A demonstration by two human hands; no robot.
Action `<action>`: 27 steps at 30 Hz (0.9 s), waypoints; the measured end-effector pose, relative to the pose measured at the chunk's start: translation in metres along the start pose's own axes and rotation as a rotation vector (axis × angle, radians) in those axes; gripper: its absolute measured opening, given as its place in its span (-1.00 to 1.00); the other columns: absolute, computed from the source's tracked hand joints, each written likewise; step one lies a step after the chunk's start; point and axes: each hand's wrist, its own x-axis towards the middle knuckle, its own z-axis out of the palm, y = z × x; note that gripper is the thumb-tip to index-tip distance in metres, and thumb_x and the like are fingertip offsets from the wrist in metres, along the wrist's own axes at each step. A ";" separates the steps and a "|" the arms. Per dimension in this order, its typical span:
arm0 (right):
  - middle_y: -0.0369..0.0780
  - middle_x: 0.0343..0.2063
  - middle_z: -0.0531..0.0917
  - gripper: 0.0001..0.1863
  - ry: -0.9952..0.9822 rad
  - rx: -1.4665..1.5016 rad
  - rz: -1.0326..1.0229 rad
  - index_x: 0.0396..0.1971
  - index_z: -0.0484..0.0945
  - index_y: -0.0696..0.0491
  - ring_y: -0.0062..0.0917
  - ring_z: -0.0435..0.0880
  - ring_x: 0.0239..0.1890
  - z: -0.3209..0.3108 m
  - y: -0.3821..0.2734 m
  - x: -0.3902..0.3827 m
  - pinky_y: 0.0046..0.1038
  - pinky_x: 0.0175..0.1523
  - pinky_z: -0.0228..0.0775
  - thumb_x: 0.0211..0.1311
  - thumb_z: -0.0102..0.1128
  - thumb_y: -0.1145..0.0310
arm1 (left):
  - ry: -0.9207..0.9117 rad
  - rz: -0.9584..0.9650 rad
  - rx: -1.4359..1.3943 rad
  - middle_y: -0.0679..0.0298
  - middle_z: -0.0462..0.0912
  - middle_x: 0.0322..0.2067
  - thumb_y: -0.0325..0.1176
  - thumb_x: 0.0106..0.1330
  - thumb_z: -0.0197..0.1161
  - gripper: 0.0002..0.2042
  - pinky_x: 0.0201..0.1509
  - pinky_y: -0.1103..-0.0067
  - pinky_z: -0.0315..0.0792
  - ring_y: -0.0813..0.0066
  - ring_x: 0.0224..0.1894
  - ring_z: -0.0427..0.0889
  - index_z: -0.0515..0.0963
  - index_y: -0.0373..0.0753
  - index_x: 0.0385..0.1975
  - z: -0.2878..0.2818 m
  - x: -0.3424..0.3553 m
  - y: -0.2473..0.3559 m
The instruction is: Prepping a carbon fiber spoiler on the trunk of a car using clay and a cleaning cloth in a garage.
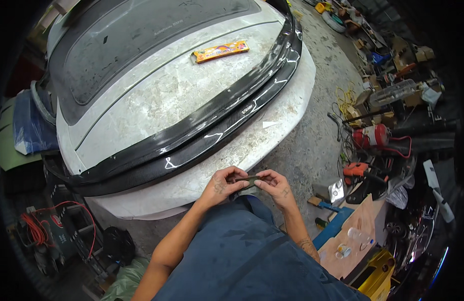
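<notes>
Two hands on one dark strip, held in front of the car's rear.
Left hand (223,183) and right hand (275,183) pinch the strip (247,179) at its ends, fingers clamped, just below the black spoiler (202,130).

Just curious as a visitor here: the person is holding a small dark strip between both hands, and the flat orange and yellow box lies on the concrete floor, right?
Not quite. The head view shows the flat orange and yellow box lying on the white car body, above the black carbon-fibre spoiler, not on the floor. Both hands, left hand and right hand, do hold the small dark strip.
</notes>
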 end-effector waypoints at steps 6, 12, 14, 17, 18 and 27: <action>-0.26 -0.17 0.76 -0.74 0.120 -0.010 0.061 0.01 0.70 0.19 -0.64 0.71 -0.19 0.006 -0.001 0.000 -0.54 -0.04 0.58 0.47 0.39 0.36 | -0.103 -0.017 0.079 0.31 0.77 -0.22 -0.44 0.31 0.54 -0.70 -0.04 0.64 0.58 0.66 -0.16 0.71 0.68 -0.35 -0.01 -0.018 0.008 0.008; -0.35 -0.29 0.75 -0.82 0.177 -0.060 -0.039 -0.11 0.72 0.15 -0.76 0.65 -0.26 0.015 -0.009 -0.002 -0.66 -0.14 0.44 0.43 0.43 0.38 | -0.082 -0.068 0.035 0.30 0.76 -0.31 -0.39 0.36 0.51 -0.73 -0.21 0.63 0.54 0.65 -0.29 0.69 0.68 -0.35 -0.03 -0.011 0.006 0.019; -0.32 -0.27 0.75 -0.80 0.177 -0.055 -0.049 -0.08 0.71 0.15 -0.71 0.68 -0.23 0.011 -0.003 -0.001 -0.62 -0.12 0.49 0.44 0.42 0.36 | -0.058 -0.060 0.021 0.30 0.76 -0.31 -0.39 0.38 0.49 -0.75 -0.23 0.64 0.53 0.65 -0.31 0.69 0.67 -0.36 -0.04 -0.010 0.010 0.012; -0.27 -0.21 0.76 -0.74 0.159 0.004 -0.025 0.01 0.66 0.17 -0.63 0.73 -0.17 0.013 -0.007 0.002 -0.52 -0.09 0.61 0.45 0.40 0.36 | -0.045 -0.035 -0.006 0.31 0.75 -0.32 -0.40 0.40 0.47 -0.77 -0.28 0.67 0.51 0.67 -0.33 0.68 0.67 -0.36 -0.05 -0.010 0.011 0.010; -0.24 -0.18 0.77 -0.70 0.141 0.061 0.008 0.07 0.63 0.18 -0.60 0.75 -0.14 0.014 -0.009 0.003 -0.47 -0.07 0.67 0.45 0.39 0.39 | -0.057 -0.017 -0.016 0.32 0.74 -0.32 -0.41 0.41 0.47 -0.78 -0.32 0.68 0.50 0.69 -0.35 0.66 0.67 -0.36 -0.06 -0.010 0.011 0.011; -0.13 -0.11 0.79 -0.55 0.019 -0.012 -0.013 0.18 0.52 0.23 -0.52 0.80 -0.11 0.006 -0.014 0.006 -0.43 -0.01 0.74 0.34 0.41 0.57 | -0.019 -0.047 -0.138 0.32 0.70 -0.19 -0.43 0.36 0.49 -0.58 -0.19 0.65 0.55 0.64 -0.25 0.65 0.54 -0.29 0.17 -0.017 0.012 0.009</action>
